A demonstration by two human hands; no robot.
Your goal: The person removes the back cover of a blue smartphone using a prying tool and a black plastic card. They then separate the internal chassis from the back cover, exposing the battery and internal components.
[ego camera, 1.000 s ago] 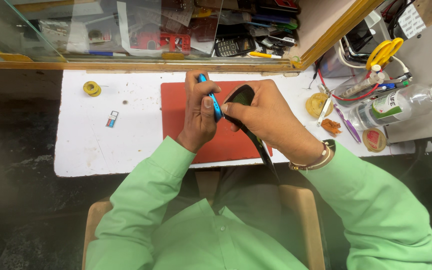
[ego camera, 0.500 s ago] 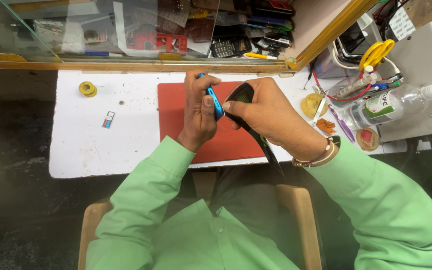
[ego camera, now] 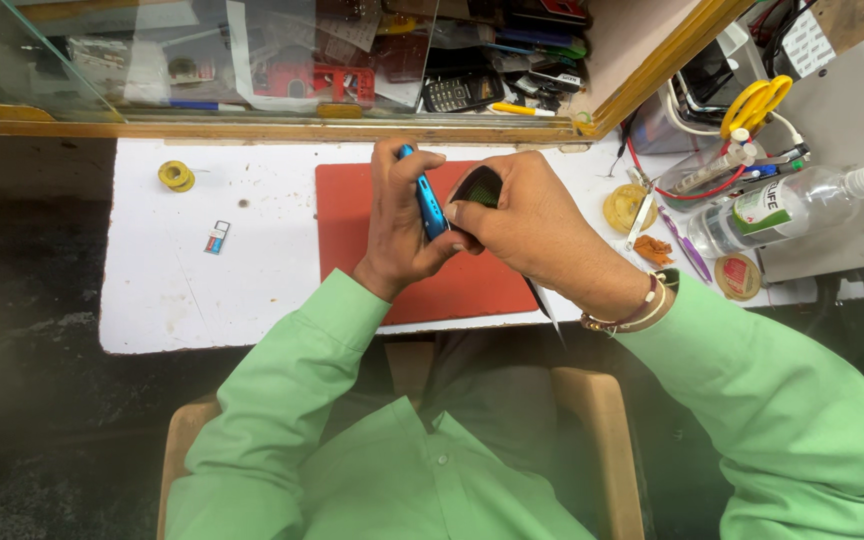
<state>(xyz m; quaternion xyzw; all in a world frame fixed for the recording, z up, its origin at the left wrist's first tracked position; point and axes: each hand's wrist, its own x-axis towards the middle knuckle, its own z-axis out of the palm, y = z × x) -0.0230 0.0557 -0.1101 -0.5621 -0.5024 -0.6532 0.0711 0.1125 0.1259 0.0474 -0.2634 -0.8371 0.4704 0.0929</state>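
Left hand: raised over the red mat, fingers curled tight around a blue phone held on edge, thumb pressed along its near side.

Right hand: just right of the left, touching it at the fingertips; closed on a dark curved piece that lies against the phone's right face. Whether this piece is a back cover or a screen panel cannot be told. A thin dark strip hangs from under the wrist toward the near edge of the table. Bangles at the wrist; light green sleeves on both arms.

Blue phone: held in the air between both hands, above the far middle of the mat, not resting on it.

Red mat: flat on the white table, centre.

Left part of table: yellow tape roll at the far side; a small card tray nearer, well apart from the mat.

Right part of table: clear plastic bottle lying on its side; yellow-handled scissors standing in a tub of tools; a round yellow disc; a small round tin near the bottle; a grey box at far right.

Far side: glass counter with parts and a keypad phone under it.

Near side: wooden chair.
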